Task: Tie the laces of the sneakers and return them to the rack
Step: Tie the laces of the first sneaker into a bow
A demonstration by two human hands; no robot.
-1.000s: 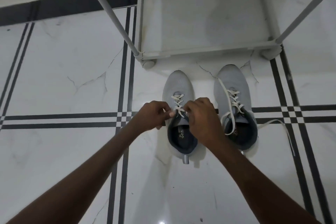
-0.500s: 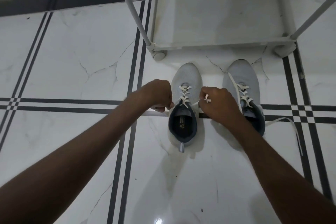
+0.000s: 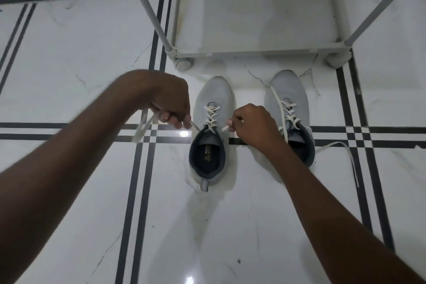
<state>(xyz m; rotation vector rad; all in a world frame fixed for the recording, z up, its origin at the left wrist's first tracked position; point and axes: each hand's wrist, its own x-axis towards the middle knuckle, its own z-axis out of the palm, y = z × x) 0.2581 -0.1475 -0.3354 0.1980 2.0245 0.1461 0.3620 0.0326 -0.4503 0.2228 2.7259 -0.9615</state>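
Note:
Two grey sneakers stand side by side on the floor, toes toward the rack. The left sneaker (image 3: 213, 99) has white laces (image 3: 211, 117) crossed over its tongue. My left hand (image 3: 171, 104) grips one lace end, pulled out to the left, its tail blurred beside my wrist. My right hand (image 3: 252, 124) pinches the other lace end just right of the shoe's opening. The right sneaker (image 3: 288, 92) is partly hidden by my right forearm; its loose lace (image 3: 341, 145) trails across the floor to the right.
A grey shoe rack (image 3: 253, 49) stands just beyond the toes, its bottom shelf bare, thin poles rising at both front corners (image 3: 147, 7). The floor is glossy white marble tile (image 3: 80, 53) with dark stripe lines and a dark border strip at the wall.
Both hands have drawn apart from over the left sneaker's tongue, pulling the lace ends out to each side. The view has shifted closer to the shoes.

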